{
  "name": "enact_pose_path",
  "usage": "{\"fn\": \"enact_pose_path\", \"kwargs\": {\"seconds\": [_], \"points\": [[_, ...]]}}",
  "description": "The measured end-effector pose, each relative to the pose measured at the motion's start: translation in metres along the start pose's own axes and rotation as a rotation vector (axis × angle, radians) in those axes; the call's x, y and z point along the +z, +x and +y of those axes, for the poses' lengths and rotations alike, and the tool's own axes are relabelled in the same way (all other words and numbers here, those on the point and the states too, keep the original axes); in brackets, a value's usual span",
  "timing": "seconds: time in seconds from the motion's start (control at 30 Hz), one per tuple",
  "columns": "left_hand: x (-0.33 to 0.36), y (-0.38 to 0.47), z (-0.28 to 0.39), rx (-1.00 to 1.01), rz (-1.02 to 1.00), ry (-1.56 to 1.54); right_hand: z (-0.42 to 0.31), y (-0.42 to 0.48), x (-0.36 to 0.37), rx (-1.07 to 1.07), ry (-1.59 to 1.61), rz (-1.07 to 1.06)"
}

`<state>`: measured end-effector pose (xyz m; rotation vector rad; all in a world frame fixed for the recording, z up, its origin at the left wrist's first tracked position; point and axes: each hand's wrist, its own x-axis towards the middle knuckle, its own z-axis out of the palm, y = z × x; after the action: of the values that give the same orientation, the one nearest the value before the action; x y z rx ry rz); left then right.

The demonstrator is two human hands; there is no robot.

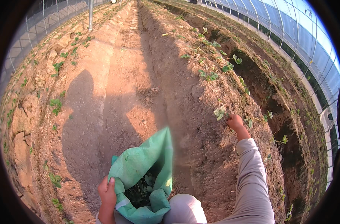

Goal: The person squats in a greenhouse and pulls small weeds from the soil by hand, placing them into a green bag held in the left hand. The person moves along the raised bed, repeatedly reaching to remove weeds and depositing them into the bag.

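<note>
At the bottom centre stands a green woven sack (139,165), its mouth spread wide. Pulled leafy plants (143,186) lie inside it, partly in shadow. My left hand (108,191) grips the sack's left rim, thumb on the outer face. Stretched out to the right, my right hand (235,122) has its fingers closed at the base of a small leafy plant (220,112) on the raised soil bed (203,131). The fingertips hide the stem. Another trailing plant (251,121) lies just right of that hand.
A bare furrow (128,67) runs ahead between raised beds. More small plants (212,74) grow farther up the right bed, and others (56,105) dot the cracked left bed. A metal post (91,15) rises at upper left. The greenhouse's ribbed film wall (295,36) curves along the right.
</note>
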<state>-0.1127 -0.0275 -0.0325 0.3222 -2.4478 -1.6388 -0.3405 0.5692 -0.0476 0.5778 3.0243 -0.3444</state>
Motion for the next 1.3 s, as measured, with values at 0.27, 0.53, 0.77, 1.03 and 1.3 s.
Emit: {"fn": "enact_pose_path", "kwargs": {"seconds": [0.27, 0.53, 0.77, 1.03, 1.3], "points": [[0.001, -0.001, -0.001, 0.008, 0.009, 0.026, -0.008, 0.004, 0.002, 0.096, -0.139, 0.064], [-0.002, -0.001, 0.002, -0.023, 0.004, 0.028, -0.022, 0.006, 0.012, 0.079, -0.290, 0.081], [-0.002, 0.000, -0.002, -0.035, 0.000, 0.039, -0.027, 0.006, 0.009, 0.130, -0.268, -0.007], [-0.002, -0.001, -0.004, -0.015, -0.005, -0.010, -0.025, 0.011, 0.000, 0.128, -0.336, -0.085], [-0.004, -0.003, -0.004, 0.017, 0.009, -0.012, -0.031, 0.008, 0.015, 0.083, -0.401, -0.010]]}}
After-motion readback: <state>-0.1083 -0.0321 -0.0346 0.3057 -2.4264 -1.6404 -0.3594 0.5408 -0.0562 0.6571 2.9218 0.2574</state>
